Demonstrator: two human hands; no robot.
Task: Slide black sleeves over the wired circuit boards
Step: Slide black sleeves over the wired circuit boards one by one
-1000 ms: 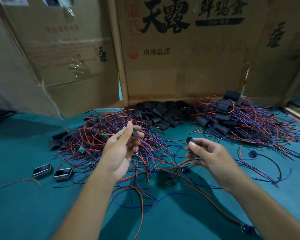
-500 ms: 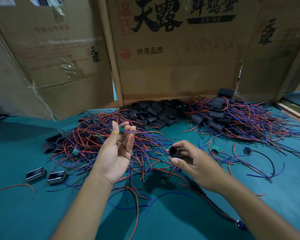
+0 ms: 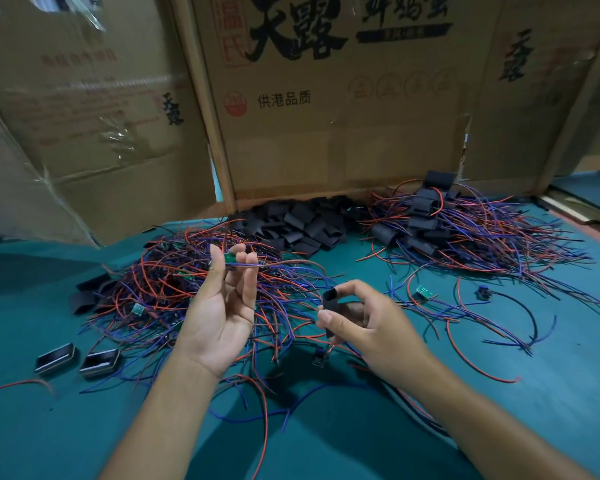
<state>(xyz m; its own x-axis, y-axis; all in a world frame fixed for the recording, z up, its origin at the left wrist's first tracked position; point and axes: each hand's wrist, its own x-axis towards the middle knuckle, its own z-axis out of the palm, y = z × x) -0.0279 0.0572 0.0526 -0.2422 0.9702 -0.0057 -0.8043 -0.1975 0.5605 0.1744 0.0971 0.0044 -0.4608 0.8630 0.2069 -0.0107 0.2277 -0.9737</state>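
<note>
While her left hand is pinching one green circuit board above, her right hand is gripping one black sleeve, well apart.

Matt black sleeve, of flexible rubbery tubing, beside loose matt black sleeves of the same finish. Wires with smooth red and blue plastic insulation lie on the table, covered in matt teal cloth-like material. Backdrop: brown corrugated cardboard with glossy clear tape; two small cases show glossy dark faces.
</note>
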